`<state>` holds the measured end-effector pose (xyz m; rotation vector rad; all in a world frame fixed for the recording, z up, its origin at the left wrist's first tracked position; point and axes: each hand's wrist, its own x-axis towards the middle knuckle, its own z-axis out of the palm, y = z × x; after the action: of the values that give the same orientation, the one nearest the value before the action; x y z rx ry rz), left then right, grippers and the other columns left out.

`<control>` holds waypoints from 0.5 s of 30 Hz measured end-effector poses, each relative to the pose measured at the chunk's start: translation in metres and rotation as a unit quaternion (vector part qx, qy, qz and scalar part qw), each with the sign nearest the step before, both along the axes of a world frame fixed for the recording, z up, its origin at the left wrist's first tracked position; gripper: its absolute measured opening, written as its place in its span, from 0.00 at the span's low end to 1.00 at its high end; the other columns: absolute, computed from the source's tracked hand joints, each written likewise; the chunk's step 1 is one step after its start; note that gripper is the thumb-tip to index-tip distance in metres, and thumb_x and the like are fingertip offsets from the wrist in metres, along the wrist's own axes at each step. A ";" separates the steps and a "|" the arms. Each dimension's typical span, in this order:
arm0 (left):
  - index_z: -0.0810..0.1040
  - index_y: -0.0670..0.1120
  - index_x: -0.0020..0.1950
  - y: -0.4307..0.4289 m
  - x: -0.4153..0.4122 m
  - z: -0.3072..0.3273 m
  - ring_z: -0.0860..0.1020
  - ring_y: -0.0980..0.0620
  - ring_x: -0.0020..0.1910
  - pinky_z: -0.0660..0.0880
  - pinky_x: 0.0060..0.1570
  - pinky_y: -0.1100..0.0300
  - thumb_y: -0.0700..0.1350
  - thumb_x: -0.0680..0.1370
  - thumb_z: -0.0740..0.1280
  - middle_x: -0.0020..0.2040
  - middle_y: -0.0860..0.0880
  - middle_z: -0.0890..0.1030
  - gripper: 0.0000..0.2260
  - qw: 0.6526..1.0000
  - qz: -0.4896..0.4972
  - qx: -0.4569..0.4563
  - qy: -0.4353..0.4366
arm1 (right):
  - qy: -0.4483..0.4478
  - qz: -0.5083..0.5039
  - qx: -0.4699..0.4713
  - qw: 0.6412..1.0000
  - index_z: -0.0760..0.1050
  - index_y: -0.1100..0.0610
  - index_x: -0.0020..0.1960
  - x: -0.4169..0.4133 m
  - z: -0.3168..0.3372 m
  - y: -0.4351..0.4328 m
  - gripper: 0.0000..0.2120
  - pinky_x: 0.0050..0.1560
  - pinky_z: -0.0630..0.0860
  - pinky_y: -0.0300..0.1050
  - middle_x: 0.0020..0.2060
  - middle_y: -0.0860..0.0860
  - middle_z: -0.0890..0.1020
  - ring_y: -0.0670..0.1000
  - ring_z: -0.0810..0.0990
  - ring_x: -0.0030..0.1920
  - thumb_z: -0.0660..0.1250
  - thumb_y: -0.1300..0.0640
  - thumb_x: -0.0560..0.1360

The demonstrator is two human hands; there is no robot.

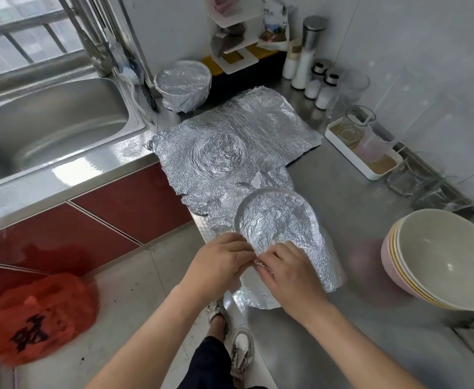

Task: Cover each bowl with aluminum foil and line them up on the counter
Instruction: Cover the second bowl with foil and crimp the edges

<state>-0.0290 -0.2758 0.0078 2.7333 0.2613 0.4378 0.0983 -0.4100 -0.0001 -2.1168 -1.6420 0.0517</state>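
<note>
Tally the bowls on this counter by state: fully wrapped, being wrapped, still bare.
Fully wrapped bowl: 1
Bowl being wrapped: 1, with the left hand and right hand pinching its foil sheet
Bare stacked bowls: 3, going by visible rims
Total: 5

materials and finishes

foil [224, 153]: thin metal, crinkled, bright. counter [356, 220]: steel, brushed, dull sheen. sink [48, 122]: steel, smooth, glossy. bowls [449, 259]: smooth, low sheen. bag [34, 315]: thin red plastic, wrinkled. cabinet fronts [104, 217]: red, glossy. jar [356, 122]: clear glass.
</note>
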 end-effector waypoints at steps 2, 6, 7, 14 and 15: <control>0.85 0.47 0.45 0.000 0.001 0.000 0.78 0.53 0.49 0.75 0.49 0.61 0.46 0.76 0.68 0.46 0.54 0.84 0.07 1.000 -0.005 0.005 -0.007 | -0.004 0.005 0.001 1.000 0.80 0.56 0.45 -0.001 -0.001 -0.001 0.08 0.39 0.74 0.46 0.39 0.49 0.77 0.52 0.75 0.41 0.64 0.52 0.75; 0.84 0.46 0.46 0.003 -0.001 -0.004 0.78 0.52 0.52 0.74 0.53 0.62 0.45 0.77 0.65 0.47 0.53 0.84 0.09 1.000 -0.009 0.008 -0.018 | -0.021 -0.002 -0.006 1.000 0.79 0.57 0.46 -0.006 -0.005 -0.001 0.07 0.38 0.75 0.47 0.38 0.50 0.77 0.53 0.75 0.40 0.75 0.61 0.70; 0.84 0.45 0.46 0.003 -0.001 -0.006 0.78 0.52 0.53 0.74 0.54 0.62 0.44 0.78 0.64 0.48 0.52 0.84 0.09 1.000 -0.006 0.008 -0.020 | -0.028 -0.008 -0.007 1.000 0.79 0.57 0.45 -0.007 -0.006 0.000 0.07 0.37 0.75 0.47 0.38 0.50 0.76 0.53 0.75 0.40 0.75 0.62 0.69; 0.84 0.45 0.50 0.005 -0.005 -0.009 0.79 0.52 0.57 0.78 0.53 0.58 0.42 0.77 0.66 0.51 0.52 0.84 0.08 1.000 0.011 -0.009 -0.013 | -0.035 -0.046 -0.018 0.998 0.77 0.57 0.39 -0.018 -0.004 0.010 0.10 0.34 0.70 0.43 0.34 0.50 0.74 0.52 0.72 0.36 0.78 0.64 0.65; 0.84 0.45 0.51 0.005 -0.005 -0.008 0.79 0.52 0.58 0.78 0.55 0.58 0.44 0.78 0.65 0.52 0.52 0.84 0.08 1.000 0.014 -0.011 -0.013 | -0.026 -0.048 -0.024 0.998 0.78 0.56 0.42 -0.018 -0.001 0.010 0.09 0.34 0.71 0.44 0.35 0.50 0.75 0.52 0.73 0.37 0.77 0.61 0.66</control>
<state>-0.0344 -0.2708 -0.0003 2.7039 0.2950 0.4753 0.0804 -0.4002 -0.0015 -2.2482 -1.5818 0.0056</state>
